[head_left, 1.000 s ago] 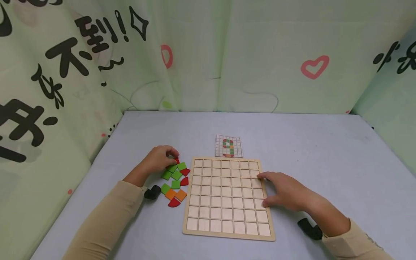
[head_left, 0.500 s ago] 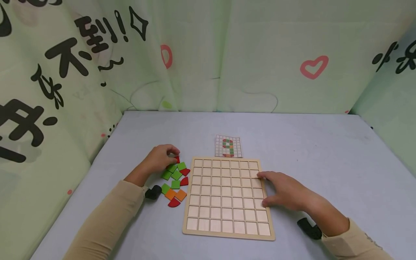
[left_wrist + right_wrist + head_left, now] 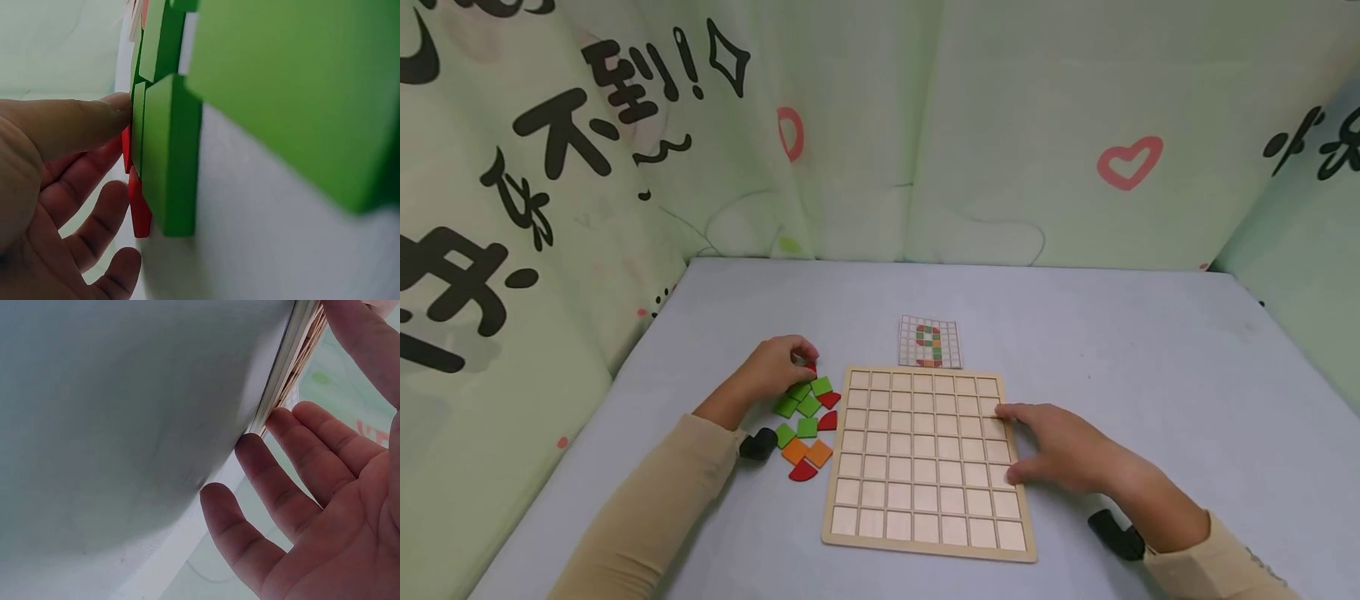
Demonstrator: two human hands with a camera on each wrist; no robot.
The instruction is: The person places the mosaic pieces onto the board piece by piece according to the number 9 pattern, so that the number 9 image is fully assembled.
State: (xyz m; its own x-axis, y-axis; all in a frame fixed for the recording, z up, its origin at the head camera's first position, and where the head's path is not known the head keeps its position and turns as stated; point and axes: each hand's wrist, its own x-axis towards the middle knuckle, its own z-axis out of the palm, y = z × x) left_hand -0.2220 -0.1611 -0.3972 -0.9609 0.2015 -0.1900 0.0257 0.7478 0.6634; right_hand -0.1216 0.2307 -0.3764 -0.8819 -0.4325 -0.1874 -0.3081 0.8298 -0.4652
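My left hand (image 3: pixel 775 367) is at the far end of a loose group of wooden tiles, its thumb and forefinger pinching a red tile (image 3: pixel 811 367) that the fingers partly cover. In the left wrist view, the thumb tip lies close against green tiles (image 3: pixel 169 156), with red showing behind them. A shallow wooden grid board (image 3: pixel 925 475), its cells bare, lies right of the tiles. My right hand (image 3: pixel 1067 446) rests at the board's right edge, thumb and fingertips spread apart and touching the rim. The right wrist view shows its fingers extended beside the board's edge (image 3: pixel 290 369).
Green tiles (image 3: pixel 807 427), orange tiles (image 3: pixel 818 453) and red quarter-round tiles (image 3: pixel 802 471) lie left of the board. A small printed pattern card (image 3: pixel 929 342) lies just beyond its far edge. Curtains (image 3: pixel 1000 133) hang around the white table (image 3: pixel 1150 333).
The head view has tilted slightly, so everything sits a little lower in it. Both hands, the tiles and the board stay nearly in place.
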